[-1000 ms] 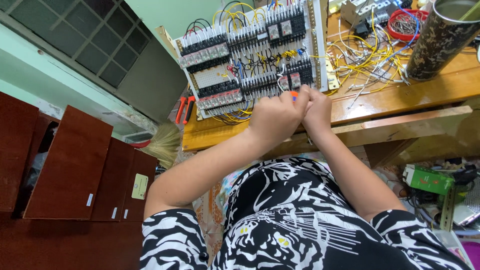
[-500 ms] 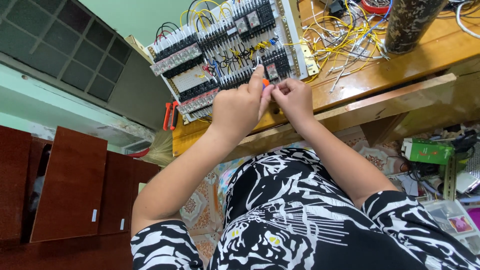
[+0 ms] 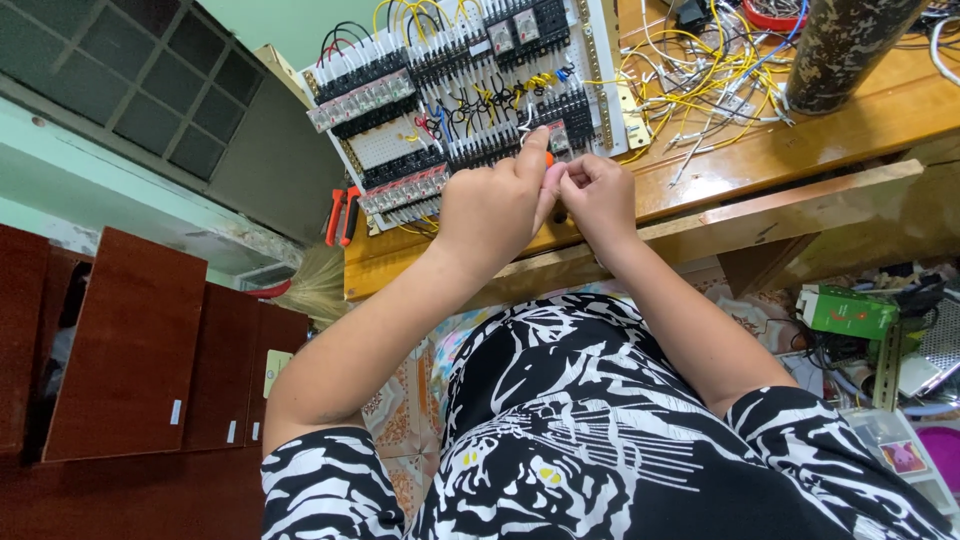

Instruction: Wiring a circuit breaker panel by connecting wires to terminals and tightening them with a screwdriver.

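Observation:
A white control panel [image 3: 455,95] packed with relays, terminal blocks and short wires lies on the wooden table [image 3: 800,150]. My left hand [image 3: 490,205] is closed round an orange-handled tool [image 3: 548,158], whose tip pokes out by my thumb at the panel's near edge. My right hand [image 3: 598,195] presses against the left, its fingers pinched on a small dark piece [image 3: 560,214] that is mostly hidden. Both hands hover over the table's front edge, just below the lower row of terminals.
Loose yellow and white wires [image 3: 700,70] sprawl right of the panel beside a tall mottled cylinder [image 3: 850,45]. Orange-handled pliers [image 3: 340,215] lie left of the panel. A green box [image 3: 850,312] and clutter sit on the floor at right, brown cabinets [image 3: 130,340] at left.
The view has swung, so the panel and table sit lower and more to the left. My hands stay pressed together and have moved up onto the panel's near edge.

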